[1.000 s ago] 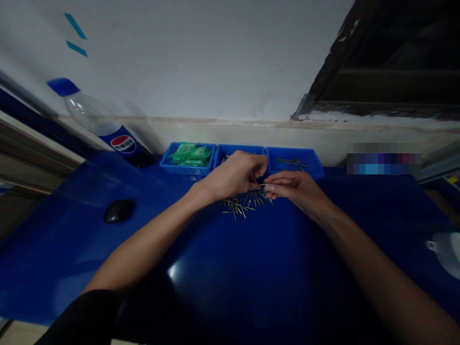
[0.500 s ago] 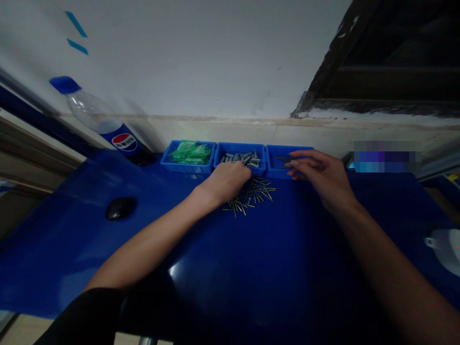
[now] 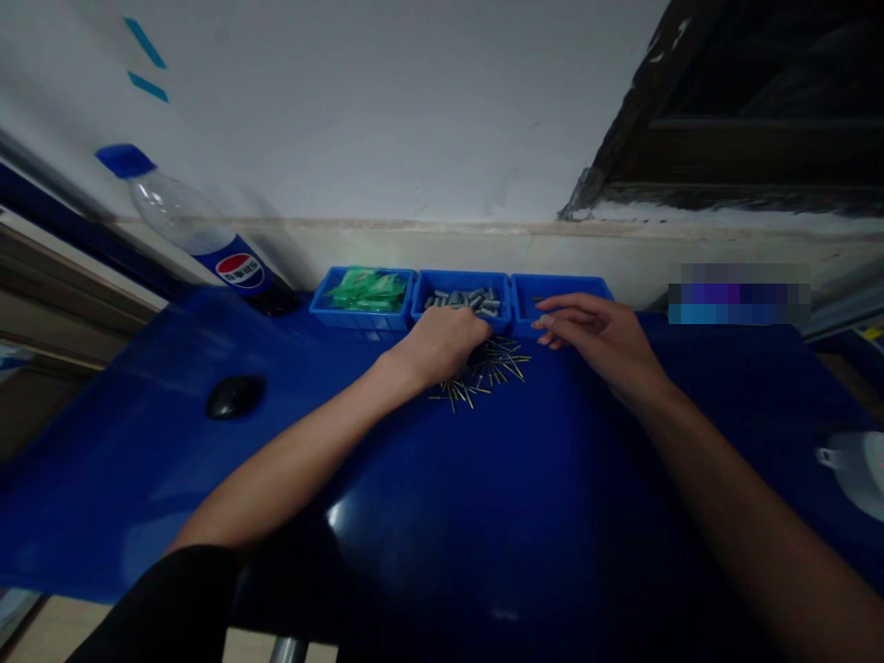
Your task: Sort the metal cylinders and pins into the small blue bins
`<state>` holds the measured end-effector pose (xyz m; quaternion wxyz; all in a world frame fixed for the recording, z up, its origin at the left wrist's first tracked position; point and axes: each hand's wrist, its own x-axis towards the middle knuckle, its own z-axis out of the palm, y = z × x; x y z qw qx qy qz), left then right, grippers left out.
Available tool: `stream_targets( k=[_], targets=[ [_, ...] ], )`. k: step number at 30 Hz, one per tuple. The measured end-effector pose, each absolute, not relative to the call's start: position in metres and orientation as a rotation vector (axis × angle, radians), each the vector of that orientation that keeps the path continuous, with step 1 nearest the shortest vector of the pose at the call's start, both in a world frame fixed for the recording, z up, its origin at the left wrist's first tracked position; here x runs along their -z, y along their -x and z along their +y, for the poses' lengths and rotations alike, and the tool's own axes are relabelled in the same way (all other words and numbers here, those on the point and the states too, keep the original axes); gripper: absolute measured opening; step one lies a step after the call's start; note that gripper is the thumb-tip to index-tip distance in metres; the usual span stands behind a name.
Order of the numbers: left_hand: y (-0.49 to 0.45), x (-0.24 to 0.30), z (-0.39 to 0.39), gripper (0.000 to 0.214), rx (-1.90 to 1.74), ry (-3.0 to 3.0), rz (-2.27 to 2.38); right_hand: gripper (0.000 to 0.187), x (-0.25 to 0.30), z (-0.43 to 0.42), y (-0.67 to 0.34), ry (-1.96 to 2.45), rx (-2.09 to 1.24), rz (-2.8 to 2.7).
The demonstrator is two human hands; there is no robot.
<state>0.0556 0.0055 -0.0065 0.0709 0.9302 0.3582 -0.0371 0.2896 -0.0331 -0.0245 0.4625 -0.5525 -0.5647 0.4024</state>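
My left hand [image 3: 448,345] is closed, knuckles up, at the back of a loose pile of thin brass-coloured pins [image 3: 507,361] on the table. Its fingertips are hidden, and what they hold cannot be made out. My right hand [image 3: 600,336] hovers at the front edge of the right blue bin [image 3: 559,284], its fingers loosely curved and apart, with nothing visible between them. Only a little of that bin's contents shows behind the fingers. Short grey metal cylinders [image 3: 470,300] lie in the middle blue bin [image 3: 461,278], just beyond my left hand.
Green plastic packets [image 3: 366,289] fill the left blue bin [image 3: 359,319]. A cola bottle [image 3: 200,230] stands at the back left, with a black computer mouse [image 3: 230,398] nearer. A white object [image 3: 860,470] sits at the right edge of the blue table [image 3: 442,516]. The wall rises behind the bins.
My right hand has moved slightly left and down, from over the right bin to its front edge. My left hand has shifted a little to the right, still closed at the pins.
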Motion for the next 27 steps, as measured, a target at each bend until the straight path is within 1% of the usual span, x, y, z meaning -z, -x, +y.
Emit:
stream_targets(
  k=[3,7,10,13,17,21,24,27],
  targets=[
    [-0.052,0.000,0.009,0.035,0.044,-2.791,1.022,0.021,0.026,-0.033,-0.290,1.355,-1.007,-1.405],
    [-0.047,-0.006,0.015,0.037,-0.290,-2.682,0.821,0.022,0.030,-0.032,-0.291,1.357,-1.064,-1.431],
    [-0.046,-0.008,0.015,0.031,-0.528,-2.547,0.804,0.027,0.033,-0.032,-0.289,1.326,-1.186,-1.445],
    [-0.049,-0.008,0.014,0.030,-0.649,-2.446,0.777,0.033,0.036,-0.034,-0.287,1.263,-1.328,-1.422],
    [-0.052,-0.006,0.011,0.029,-0.683,-2.361,0.745,0.030,0.041,-0.036,-0.284,1.196,-1.439,-1.340],
    [-0.053,-0.005,0.010,0.028,-0.673,-2.378,0.754,0.026,0.044,-0.037,-0.283,1.174,-1.456,-1.267],
    [-0.051,-0.005,0.012,0.024,-0.553,-2.483,0.833,0.020,0.041,-0.035,-0.283,1.209,-1.350,-1.243],
    [-0.049,-0.003,0.013,0.016,-0.307,-2.630,0.927,0.016,0.037,-0.032,-0.286,1.294,-1.115,-1.203]
  ],
)
